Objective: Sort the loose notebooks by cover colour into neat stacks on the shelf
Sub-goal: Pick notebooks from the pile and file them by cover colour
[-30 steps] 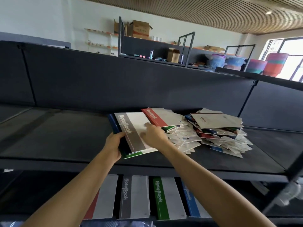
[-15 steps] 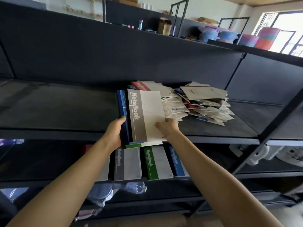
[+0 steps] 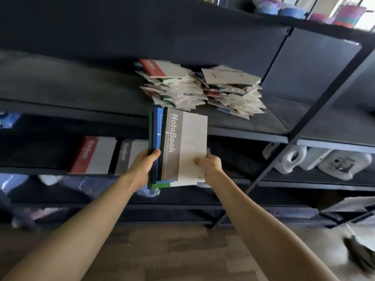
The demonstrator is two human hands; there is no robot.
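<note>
Grey-spined, the top notebook [image 3: 188, 147] of a small bundle [image 3: 157, 126] faces the camera, with blue and green covers showing at its left edge. The left hand [image 3: 145, 165] grips the bundle's spine side, thumb curled over it; the right hand [image 3: 209, 164] pinches the lower right edge. At 12 o'clock from the bundle a loose pile [image 3: 200, 88] lies on the shelf [image 3: 60, 82]. At 9 o'clock, a red stack [image 3: 93, 155] and a grey stack [image 3: 129, 154] sit on the lower shelf [image 3: 30, 170].
</note>
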